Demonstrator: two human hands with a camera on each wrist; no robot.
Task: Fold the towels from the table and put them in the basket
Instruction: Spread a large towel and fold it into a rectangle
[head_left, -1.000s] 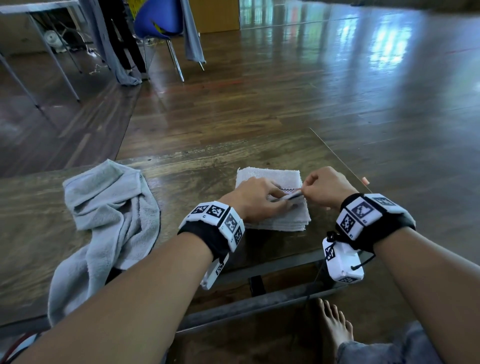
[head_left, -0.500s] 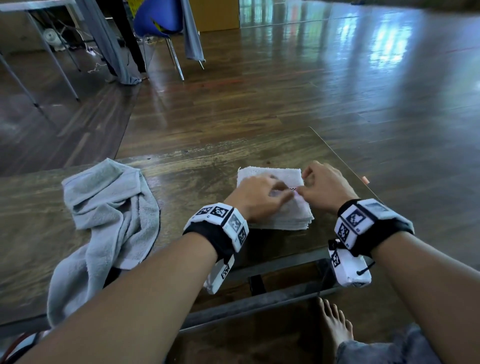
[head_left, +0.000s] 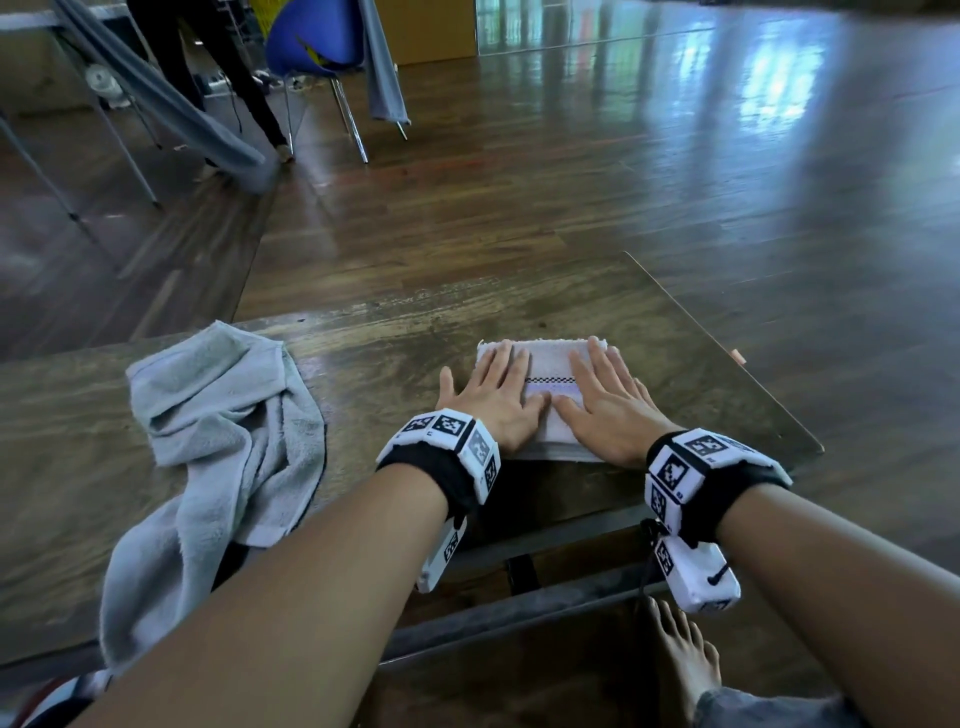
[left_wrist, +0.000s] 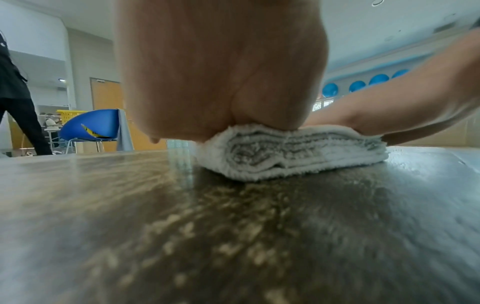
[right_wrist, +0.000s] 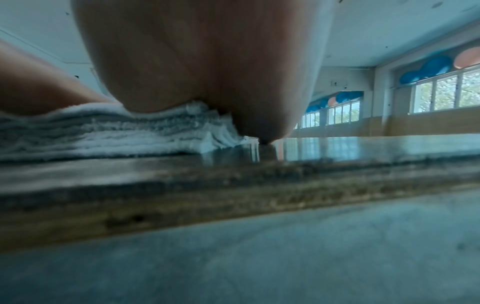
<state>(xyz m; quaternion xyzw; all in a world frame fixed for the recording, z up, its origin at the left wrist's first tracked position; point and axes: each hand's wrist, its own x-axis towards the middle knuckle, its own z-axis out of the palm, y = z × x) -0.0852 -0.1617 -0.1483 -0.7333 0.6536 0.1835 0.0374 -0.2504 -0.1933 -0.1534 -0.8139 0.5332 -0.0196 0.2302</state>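
Pressing folded towel, wrist views reveal layers

No readable text anywhere; the wristbands carry only black-and-white square code markers.

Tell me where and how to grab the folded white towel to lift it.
Probably best: grip the folded white towel by its short left and right ends, left hand and right hand sliding fingers underneath. It is a flat, many-layered stack; pinching all layers should keep the fold.
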